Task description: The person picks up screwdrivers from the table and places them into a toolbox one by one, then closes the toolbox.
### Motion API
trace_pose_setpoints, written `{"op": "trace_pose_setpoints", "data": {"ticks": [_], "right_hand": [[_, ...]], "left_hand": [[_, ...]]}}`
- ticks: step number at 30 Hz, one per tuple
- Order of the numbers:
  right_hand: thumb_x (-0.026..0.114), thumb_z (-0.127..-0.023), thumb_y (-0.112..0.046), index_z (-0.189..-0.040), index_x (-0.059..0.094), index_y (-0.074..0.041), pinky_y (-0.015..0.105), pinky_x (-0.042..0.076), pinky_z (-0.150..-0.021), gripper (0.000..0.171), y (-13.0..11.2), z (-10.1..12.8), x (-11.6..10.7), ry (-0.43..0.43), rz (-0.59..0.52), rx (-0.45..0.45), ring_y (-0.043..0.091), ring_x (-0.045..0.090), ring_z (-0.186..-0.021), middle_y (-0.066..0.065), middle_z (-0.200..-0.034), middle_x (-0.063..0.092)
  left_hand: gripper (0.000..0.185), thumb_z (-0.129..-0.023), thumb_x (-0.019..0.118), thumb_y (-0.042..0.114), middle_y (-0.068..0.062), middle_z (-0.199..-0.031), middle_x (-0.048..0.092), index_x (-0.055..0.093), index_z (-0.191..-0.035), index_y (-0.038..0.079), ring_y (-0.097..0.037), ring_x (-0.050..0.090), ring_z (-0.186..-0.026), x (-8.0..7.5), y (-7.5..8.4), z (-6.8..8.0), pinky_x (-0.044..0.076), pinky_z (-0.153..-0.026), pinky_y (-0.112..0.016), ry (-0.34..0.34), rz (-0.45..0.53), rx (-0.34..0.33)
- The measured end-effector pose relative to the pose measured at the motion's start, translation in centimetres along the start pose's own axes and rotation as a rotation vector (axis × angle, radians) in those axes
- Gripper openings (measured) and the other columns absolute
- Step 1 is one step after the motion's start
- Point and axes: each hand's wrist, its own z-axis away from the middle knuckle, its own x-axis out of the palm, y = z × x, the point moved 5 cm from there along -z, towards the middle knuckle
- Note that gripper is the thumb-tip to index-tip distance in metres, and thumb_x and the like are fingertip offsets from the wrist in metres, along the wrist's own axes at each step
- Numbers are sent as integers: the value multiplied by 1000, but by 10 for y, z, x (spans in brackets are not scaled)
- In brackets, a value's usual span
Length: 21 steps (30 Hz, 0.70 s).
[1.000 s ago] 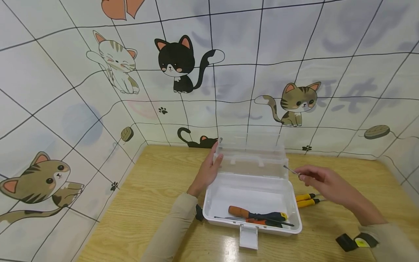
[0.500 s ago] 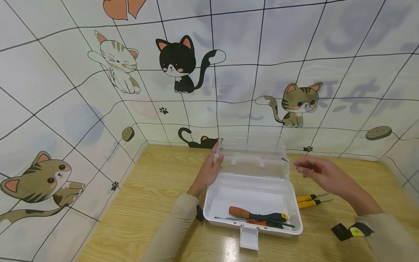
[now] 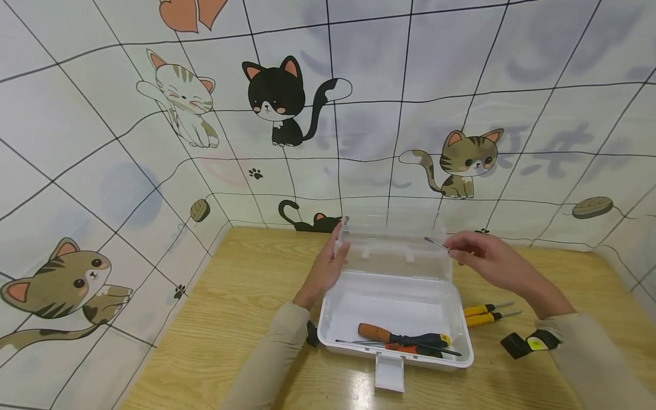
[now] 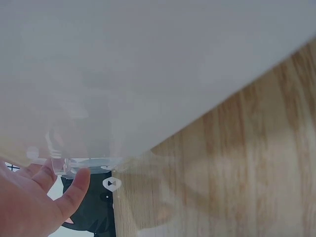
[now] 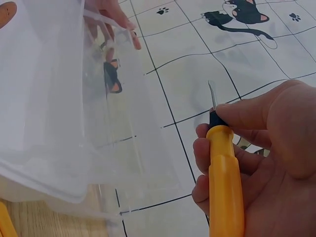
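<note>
A white plastic toolbox (image 3: 333, 327) stands open on the wooden table, its clear lid (image 3: 394, 253) upright. My left hand (image 3: 328, 265) holds the lid's left edge, and its fingers (image 4: 74, 190) press the clear plastic in the left wrist view. My right hand (image 3: 484, 259) grips a yellow-handled screwdriver (image 5: 224, 182) above the lid's right end; the thin metal tip (image 3: 435, 244) points left. Inside the box lie an orange-and-black screwdriver (image 3: 402, 335) and a thinner one (image 3: 410, 346).
Two yellow-handled screwdrivers (image 3: 484, 314) lie on the table (image 3: 246, 296) right of the box. The box latch (image 3: 388, 373) hangs over the front. A cat-print cloth wall (image 3: 287, 114) closes off the back and left.
My right hand has carried the yellow screwdriver up and to the left, from beside the box to over the lid's right end. The left hand has stayed on the lid.
</note>
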Motion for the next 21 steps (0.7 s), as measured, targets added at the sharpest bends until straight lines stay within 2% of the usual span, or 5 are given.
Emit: {"op": "trace_pose_setpoints", "data": {"ticks": [6,10,15,21], "right_hand": [[58,-100,-6,-117,66,-4,22,52,-69,19,-7,-13,4,-19,-10,-31,16,58,-84,9,-106,67],[59,-99,-6,-117,66,-5,22,51,-70,20,-10,-20,7,-26,0,-25,16,57,-86,5,-104,67],[60,-99,-8,-117,67,-7,22,51,-71,19,-12,-28,10,-30,3,-40,16,57,-86,7,-104,68],[61,-99,-8,-115,69,-7,25,51,-72,18,-16,-37,12,-39,2,-62,15,58,-85,5,-102,68]], "left_hand": [[65,-104,38,54,-9,-161,27,11,-160,36,-38,67,-107,0,-1,0,45,-100,-57,-6,1,3],[63,-103,37,56,-8,-161,28,11,-158,41,-36,68,-106,0,-3,-1,46,-99,-56,-3,-10,3],[60,-103,37,56,-7,-161,28,10,-156,48,-34,69,-104,-1,-3,-1,48,-97,-54,3,-21,4],[60,-104,38,54,-6,-162,26,10,-156,46,-34,68,-105,-1,-1,-1,46,-99,-55,5,-13,6]]}}
